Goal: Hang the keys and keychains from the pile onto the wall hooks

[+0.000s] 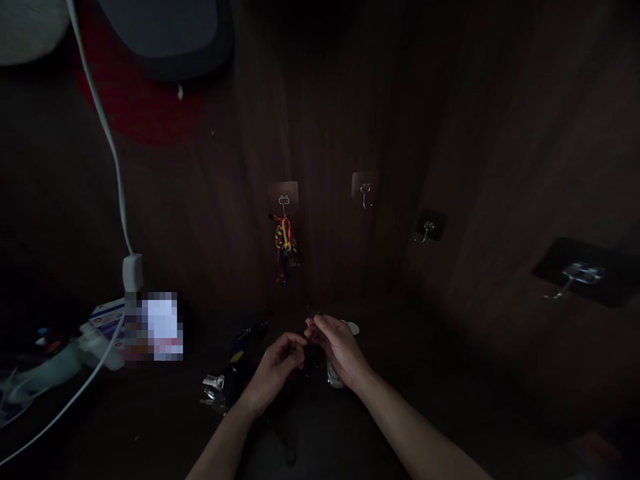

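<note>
Head view: the room is very dark. Both hands meet over the middle of the dark surface, close to the wall. The left hand [274, 368] is curled, with its fingertips pinched together, and the right hand [336, 347] is bent over beside it, fingers pinched too. Between them is a small dark thing [311, 333], thin like a cord or ring, and both grips look closed on it, but it is too dark to tell what it is. It sits up in the air, just above the surface, between the two hands.

Under the right hand stands a small white jar [334, 377]. Left of the left hand lies some shiny metal bits [214, 387]. On the wall hang four hooks; the first hook [283, 200] holds a bright colored keychain [284, 243], and the next hook [366, 193] is bare. A white cable [107, 143] runs down to a plug [133, 272] at the left edge.

To do this well, I think the fingers should pinch tight and move slow, since the thing is tiny and hard to see
</note>
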### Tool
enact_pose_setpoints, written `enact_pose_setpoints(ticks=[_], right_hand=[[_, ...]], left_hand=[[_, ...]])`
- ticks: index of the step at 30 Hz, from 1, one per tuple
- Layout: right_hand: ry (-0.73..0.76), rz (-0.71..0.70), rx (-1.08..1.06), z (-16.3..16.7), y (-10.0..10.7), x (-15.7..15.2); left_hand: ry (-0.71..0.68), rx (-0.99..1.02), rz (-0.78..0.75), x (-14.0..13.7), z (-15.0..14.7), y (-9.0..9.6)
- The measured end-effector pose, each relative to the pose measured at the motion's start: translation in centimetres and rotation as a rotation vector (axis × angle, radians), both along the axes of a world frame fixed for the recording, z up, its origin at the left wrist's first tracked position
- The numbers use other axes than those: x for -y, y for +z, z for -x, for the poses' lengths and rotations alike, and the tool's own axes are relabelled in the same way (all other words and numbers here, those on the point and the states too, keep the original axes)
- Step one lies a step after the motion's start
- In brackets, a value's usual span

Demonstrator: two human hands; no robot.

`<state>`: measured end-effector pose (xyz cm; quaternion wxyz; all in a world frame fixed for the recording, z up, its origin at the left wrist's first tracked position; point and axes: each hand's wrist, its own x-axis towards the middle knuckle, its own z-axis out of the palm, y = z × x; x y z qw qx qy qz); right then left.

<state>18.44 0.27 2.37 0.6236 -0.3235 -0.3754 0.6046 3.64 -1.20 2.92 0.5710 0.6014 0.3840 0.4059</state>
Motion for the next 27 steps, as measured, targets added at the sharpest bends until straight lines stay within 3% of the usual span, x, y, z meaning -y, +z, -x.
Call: enact_pose_setpoints(ticks=[10,27], right_hand=[[-0.147,-0.017,0.093,-0.8,0.4,-0.2],[-0.153,-0.047,0.273,-1.9,0.8,-0.3]], left_hand=[[0.15,0.053,-0.049,-0.3,0.3,-0.1],[0.25,0.173,0.002,-0.5,0.4,-0.1]])
